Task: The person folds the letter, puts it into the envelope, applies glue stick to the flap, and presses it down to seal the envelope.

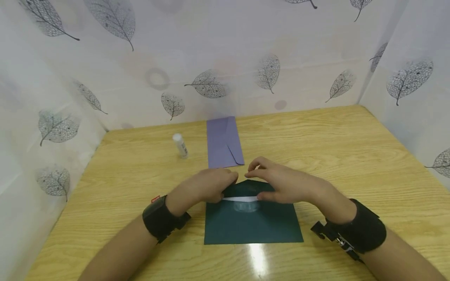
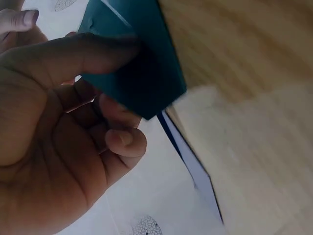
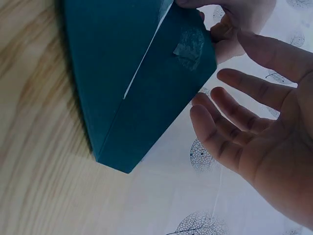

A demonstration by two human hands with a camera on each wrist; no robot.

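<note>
A dark green envelope lies on the table in front of the person, its pointed flap lifted at the far side. Along its mouth shows a strip of white. The left hand pinches the envelope near its left end; in the left wrist view the thumb lies across the green paper and the other fingers curl behind it. Close to the flap, the right hand has its fingers loosely spread around nothing. In the right wrist view a shiny, wrinkled patch marks the flap.
Beyond the hands lies a purple envelope on the wooden table. To its left stands a white glue stick. Leaf-patterned curtains border the table's back and sides. Both wrists wear black bands.
</note>
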